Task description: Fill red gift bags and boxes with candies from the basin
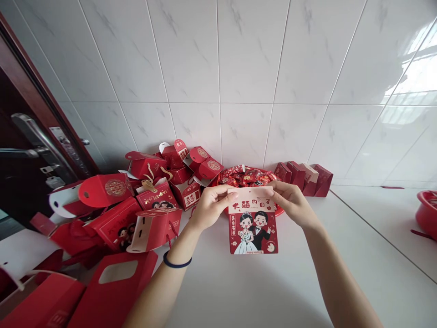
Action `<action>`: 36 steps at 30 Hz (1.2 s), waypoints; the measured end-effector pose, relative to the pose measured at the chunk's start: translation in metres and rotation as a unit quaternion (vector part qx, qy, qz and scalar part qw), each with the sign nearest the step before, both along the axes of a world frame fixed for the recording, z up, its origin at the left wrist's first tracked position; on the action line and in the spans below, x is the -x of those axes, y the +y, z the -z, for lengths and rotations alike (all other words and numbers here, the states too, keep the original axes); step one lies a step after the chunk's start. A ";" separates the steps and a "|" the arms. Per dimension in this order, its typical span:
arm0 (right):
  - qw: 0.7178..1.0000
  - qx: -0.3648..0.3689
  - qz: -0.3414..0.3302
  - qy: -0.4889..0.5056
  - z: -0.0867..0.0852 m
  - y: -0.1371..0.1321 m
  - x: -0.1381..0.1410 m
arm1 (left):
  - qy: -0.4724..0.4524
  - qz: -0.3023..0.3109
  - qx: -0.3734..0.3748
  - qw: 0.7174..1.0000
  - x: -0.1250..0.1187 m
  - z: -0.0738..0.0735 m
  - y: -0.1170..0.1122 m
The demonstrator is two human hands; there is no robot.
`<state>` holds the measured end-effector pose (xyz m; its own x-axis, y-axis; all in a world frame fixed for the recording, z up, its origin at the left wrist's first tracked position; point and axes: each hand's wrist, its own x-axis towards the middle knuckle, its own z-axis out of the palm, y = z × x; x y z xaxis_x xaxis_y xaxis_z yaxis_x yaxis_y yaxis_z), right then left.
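Observation:
Between my two hands hangs a red and pale pink wedding candy box [253, 232], printed with a cartoon bride and groom; it looks flat from here. My left hand [213, 205] pinches its upper left corner with thumb and fingers. At the upper right corner, my right hand [288, 200] grips it the same way. Just behind it sits a round red tray [280, 211] heaped with red-wrapped candies [251, 175], partly hidden by the box and my hands.
Many red gift boxes [119, 218] are piled at the left, near a dark door with a metal handle [34, 132]. Several small red boxes [309, 178] stand by the tiled wall. A red basin [426, 212] is at the right edge.

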<state>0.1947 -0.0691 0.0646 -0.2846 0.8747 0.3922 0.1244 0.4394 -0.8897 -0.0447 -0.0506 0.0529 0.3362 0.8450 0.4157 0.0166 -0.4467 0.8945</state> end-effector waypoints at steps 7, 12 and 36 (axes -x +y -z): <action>1.000 0.001 -0.002 -0.019 0.002 0.003 -0.002 | 0.003 -0.002 -0.014 1.000 -0.002 -0.002 -0.001; 1.000 0.002 -0.006 0.005 0.001 0.002 -0.002 | 0.004 0.002 -0.015 1.000 -0.004 -0.002 -0.001; 0.999 -0.034 0.020 -0.022 -0.004 0.001 -0.010 | -0.008 -0.030 -0.040 0.999 -0.011 0.007 0.004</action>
<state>0.2049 -0.0684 0.0688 -0.2680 0.8576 0.4389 0.1811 0.4923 -0.8514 -0.0340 -0.0467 0.0457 0.2782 0.8278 0.4872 0.0307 -0.5147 0.8568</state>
